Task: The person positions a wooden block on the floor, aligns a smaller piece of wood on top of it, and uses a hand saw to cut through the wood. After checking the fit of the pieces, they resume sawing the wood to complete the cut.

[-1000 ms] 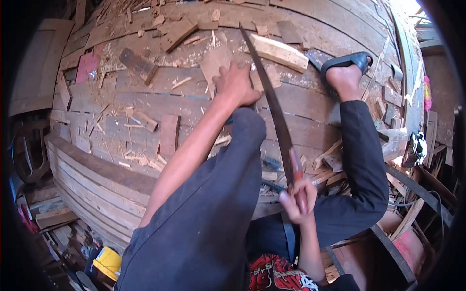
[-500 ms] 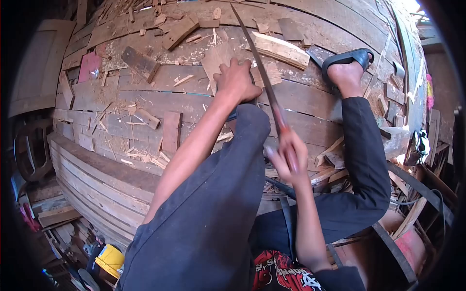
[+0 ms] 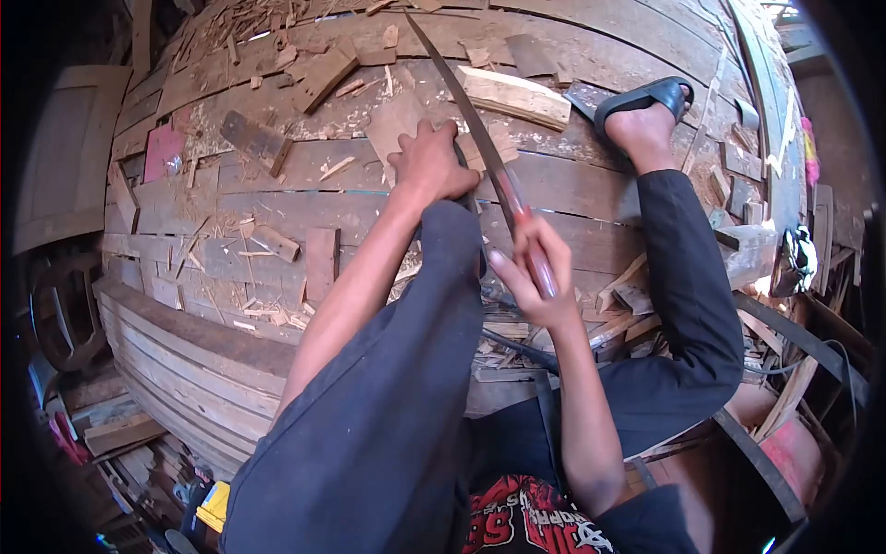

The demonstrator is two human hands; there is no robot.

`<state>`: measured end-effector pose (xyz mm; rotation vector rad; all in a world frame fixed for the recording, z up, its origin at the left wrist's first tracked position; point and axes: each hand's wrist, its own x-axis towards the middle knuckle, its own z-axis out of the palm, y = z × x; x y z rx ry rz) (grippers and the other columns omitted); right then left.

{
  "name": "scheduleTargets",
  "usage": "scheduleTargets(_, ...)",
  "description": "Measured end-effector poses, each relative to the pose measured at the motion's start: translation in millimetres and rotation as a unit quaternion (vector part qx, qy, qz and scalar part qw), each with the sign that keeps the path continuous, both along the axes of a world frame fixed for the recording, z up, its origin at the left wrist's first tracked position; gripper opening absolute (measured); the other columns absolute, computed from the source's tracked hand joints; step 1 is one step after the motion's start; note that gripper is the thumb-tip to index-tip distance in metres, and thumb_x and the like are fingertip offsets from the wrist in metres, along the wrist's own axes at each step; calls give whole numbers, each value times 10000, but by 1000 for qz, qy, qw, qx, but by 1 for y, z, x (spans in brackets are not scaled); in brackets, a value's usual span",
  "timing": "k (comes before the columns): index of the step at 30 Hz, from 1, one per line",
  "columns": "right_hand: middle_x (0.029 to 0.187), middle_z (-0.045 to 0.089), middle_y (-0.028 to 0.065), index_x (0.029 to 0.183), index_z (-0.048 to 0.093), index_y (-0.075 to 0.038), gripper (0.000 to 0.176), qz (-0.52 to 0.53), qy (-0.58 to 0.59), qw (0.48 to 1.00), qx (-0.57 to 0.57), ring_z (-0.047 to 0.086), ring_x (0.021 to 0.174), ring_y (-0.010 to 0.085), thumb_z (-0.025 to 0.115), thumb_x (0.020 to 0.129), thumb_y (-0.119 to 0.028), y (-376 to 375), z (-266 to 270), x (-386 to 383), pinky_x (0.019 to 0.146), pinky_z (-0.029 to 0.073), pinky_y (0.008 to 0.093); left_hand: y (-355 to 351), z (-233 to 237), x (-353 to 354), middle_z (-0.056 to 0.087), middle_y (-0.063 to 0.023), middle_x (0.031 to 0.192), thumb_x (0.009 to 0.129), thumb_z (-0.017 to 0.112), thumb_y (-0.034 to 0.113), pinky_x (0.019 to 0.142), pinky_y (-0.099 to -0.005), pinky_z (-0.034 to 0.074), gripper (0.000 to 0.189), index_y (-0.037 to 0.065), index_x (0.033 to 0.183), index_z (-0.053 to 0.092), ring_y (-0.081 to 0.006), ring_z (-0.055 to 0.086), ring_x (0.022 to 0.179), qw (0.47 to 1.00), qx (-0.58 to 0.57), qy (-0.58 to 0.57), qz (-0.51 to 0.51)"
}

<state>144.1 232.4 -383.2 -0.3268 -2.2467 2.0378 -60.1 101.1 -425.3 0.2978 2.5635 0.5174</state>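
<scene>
My right hand [image 3: 540, 272] is closed round the reddish handle of a machete [image 3: 471, 115]. Its long dark blade slants up and left, narrowing to a tip near the top of the view. My left hand [image 3: 429, 164] lies palm down just left of the blade, fingers spread and partly bent. Beyond its fingertips is a flat pale wood piece [image 3: 388, 125]. A dark edge shows beside the thumb; what lies under the palm is hidden. My raised knee [image 3: 452, 226] is close behind the left hand.
Wood chips and offcuts litter the plank floor [image 3: 314, 205]. A thick pale wood block [image 3: 515, 97] lies right of the blade, near my sandalled foot [image 3: 643, 125]. Stacked boards [image 3: 185, 369] line the left side. Scrap wood and a curved metal bar [image 3: 761, 466] are at lower right.
The machete and my right hand have shifted slightly left and up in view, and the hand is less blurred. The left hand still rests in the same place; the whole view has shifted a little.
</scene>
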Motion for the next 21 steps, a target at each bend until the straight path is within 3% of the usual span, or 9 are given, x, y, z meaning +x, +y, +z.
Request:
scheduleTargets(3,754,540,9,827,519,-99,333,15,20,998,63,456,598,88,849,865,-95,6,16,89,578,370,276,1,2,-3,556,-239,1435,683,837,279,1098,-684,446,815,72,1442,625,-522,530,1339,1000,7,30,2)
scheduleTargets(5,745,556,14,822,525,-101,323,1,-13,1000,-12,469,599,88,845,866,-96,0,35,113,573,390,281,0,-1,3,557,-235,1438,682,843,287,1077,-686,459,812,73,1436,630,-518,534,1334,999,-2,30,-14)
scheduleTargets(7,741,558,13,835,531,-97,312,16,-5,1000,22,470,608,85,840,879,-108,0,18,99,573,398,289,-3,-9,5,558,-233,1438,687,846,302,1072,-687,463,803,77,1429,637,-517,537,1329,999,-4,23,-22)
scheduleTargets(8,736,554,12,841,533,-95,308,26,-12,999,42,471,613,84,838,885,-114,-2,12,54,572,401,293,-1,-10,0,558,-232,1438,689,848,309,1070,-688,464,799,79,1425,641,-516,539,1327,999,-1,30,-22)
scheduleTargets(10,724,538,9,852,536,-90,304,54,-35,998,-23,464,616,84,834,898,-128,-4,6,-12,579,400,296,1,-3,4,559,-231,1435,703,844,330,1081,-688,460,784,85,1421,646,-516,538,1328,1000,-8,24,-12)
scheduleTargets(13,688,525,13,852,535,-88,309,9,-11,1000,1,490,618,84,841,886,-113,1,11,21,588,409,289,1,1,0,555,-238,1439,713,838,329,1105,-693,447,792,84,1437,633,-523,533,1337,1000,-8,5,-14)
scheduleTargets(16,674,550,28,856,540,-96,314,49,-13,997,57,541,588,104,854,867,-97,0,33,101,570,422,287,-1,-5,1,554,-236,1442,712,845,354,1101,-695,445,816,81,1449,627,-526,534,1340,1000,-5,25,-8)
scheduleTargets(18,656,557,34,864,549,-103,313,60,-29,996,64,562,567,120,862,855,-93,-1,40,115,555,427,289,-2,-8,4,555,-232,1445,713,843,359,1096,-699,446,825,88,1460,624,-528,532,1343,1000,-7,29,4)
scheduleTargets(21,599,524,28,886,575,-116,293,74,-16,995,66,547,520,133,867,861,-130,-14,10,76,523,419,303,-3,-12,-20,552,-226,1455,718,837,364,1085,-705,449,835,100,1478,614,-535,530,1342,999,8,41,24)
